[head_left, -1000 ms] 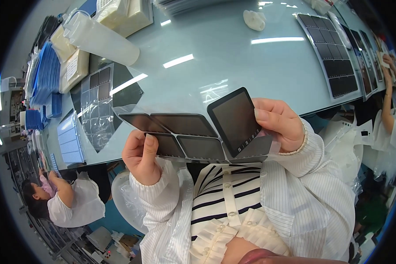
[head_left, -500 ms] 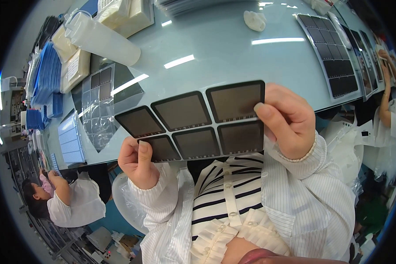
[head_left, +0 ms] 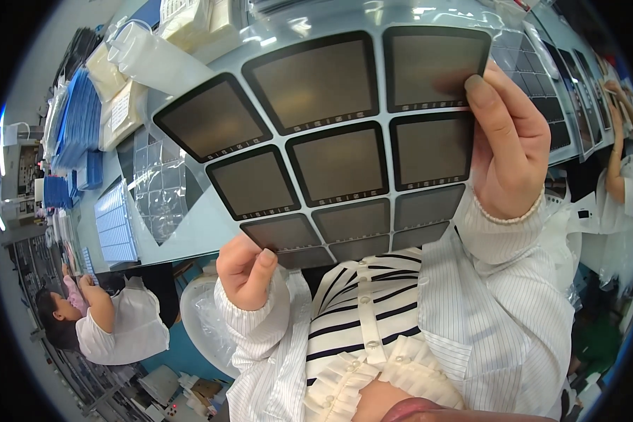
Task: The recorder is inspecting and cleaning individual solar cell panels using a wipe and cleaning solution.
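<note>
A sheet of dark rectangular panels (head_left: 336,158) is held up in front of me, tilted, with its panels in rows of three divided by pale strips. Each dark panel has a black border and a line of small marks along its lower edge. My left hand (head_left: 245,274) is closed on the sheet's lower left edge, thumb in front. At the upper right edge my right hand (head_left: 510,144) pinches it, with the thumb over a panel and the other fingers partly hidden behind. The sheet's lowest rows bend away and look foreshortened.
A whitish plastic bottle (head_left: 162,63) lies tilted beside packs and stacked blue sheets (head_left: 81,119). A clear gridded sheet (head_left: 162,183) and a light blue gridded piece (head_left: 114,221) rest on the table's left. More panel sheets (head_left: 524,74) are at right. A co-worker (head_left: 123,320) sits at left; another's arm (head_left: 615,155) shows at right.
The sheet has risen and tipped to face me more, so more rows show. My right hand went up and right; my left hand moved slightly right and down. Both kept their hold.
</note>
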### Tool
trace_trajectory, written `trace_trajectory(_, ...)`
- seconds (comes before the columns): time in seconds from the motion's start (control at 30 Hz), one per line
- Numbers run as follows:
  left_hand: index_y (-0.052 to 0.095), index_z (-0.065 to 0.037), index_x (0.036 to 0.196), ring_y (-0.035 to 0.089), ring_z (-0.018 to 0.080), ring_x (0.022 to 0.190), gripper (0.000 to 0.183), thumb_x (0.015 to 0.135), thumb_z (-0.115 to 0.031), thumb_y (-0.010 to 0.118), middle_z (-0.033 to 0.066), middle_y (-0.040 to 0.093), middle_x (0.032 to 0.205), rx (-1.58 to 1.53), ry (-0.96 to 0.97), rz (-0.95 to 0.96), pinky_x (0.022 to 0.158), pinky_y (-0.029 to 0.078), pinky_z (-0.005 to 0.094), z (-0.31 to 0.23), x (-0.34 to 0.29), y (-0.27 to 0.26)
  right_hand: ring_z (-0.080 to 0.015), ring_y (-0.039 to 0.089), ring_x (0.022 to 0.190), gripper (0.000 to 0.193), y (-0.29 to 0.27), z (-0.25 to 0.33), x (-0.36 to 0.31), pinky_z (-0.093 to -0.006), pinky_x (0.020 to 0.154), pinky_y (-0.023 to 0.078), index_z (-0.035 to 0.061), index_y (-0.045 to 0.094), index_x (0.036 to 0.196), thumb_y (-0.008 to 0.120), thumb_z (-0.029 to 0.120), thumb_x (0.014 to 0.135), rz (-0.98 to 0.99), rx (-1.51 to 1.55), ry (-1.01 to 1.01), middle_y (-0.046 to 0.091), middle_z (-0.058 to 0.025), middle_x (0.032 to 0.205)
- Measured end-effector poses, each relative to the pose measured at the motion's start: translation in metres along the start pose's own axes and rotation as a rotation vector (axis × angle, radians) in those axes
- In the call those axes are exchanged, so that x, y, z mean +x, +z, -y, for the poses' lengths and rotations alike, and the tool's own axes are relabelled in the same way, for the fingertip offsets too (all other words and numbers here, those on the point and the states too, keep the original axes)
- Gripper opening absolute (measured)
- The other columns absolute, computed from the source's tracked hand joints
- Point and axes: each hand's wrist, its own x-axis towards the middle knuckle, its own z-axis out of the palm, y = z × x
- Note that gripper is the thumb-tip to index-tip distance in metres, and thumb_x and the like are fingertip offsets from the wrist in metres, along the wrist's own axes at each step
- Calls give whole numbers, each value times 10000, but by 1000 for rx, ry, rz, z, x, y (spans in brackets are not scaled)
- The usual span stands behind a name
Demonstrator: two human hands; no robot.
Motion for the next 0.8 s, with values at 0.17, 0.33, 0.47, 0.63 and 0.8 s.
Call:
trace_trajectory(0.17,444,-2,569,364,86,432,303,834,-99,555,18,456,489,39,27,-61,425,252,230,-10,2,-6,2,433,497,227,-10,3,4,-117,415,291,-51,586,1077,497,34,886,214,-104,-76,581,-145,1100)
trace_trajectory(0.33,454,-8,563,362,76,407,297,832,-87,551,6,463,477,14,-18,4,412,263,223,-10,-2,-14,2,387,433,234,-6,5,-4,-120,390,274,-84,575,1062,472,30,886,186,-59,-2,579,-144,1096)
trace_trajectory(0.47,471,-6,558,375,85,403,295,827,-89,558,9,474,478,29,-10,41,411,272,225,-13,-1,-15,1,387,408,245,-4,5,-7,-123,373,284,-107,562,1058,443,21,887,171,7,127,569,-163,1132)
trace_trajectory(0.63,504,-5,555,437,91,382,287,818,-95,575,28,515,468,-39,-56,151,393,294,212,-16,0,-12,-1,398,396,255,-7,4,-9,-124,369,297,-95,558,1080,435,24,892,140,34,149,557,-173,1165)
trace_trajectory(0.8,511,-7,561,462,98,378,269,805,-87,591,38,540,477,-67,-29,213,385,306,210,-14,1,-9,-3,403,382,277,-17,-1,-11,-130,369,310,-86,540,1124,428,24,896,142,61,123,576,-166,1139)
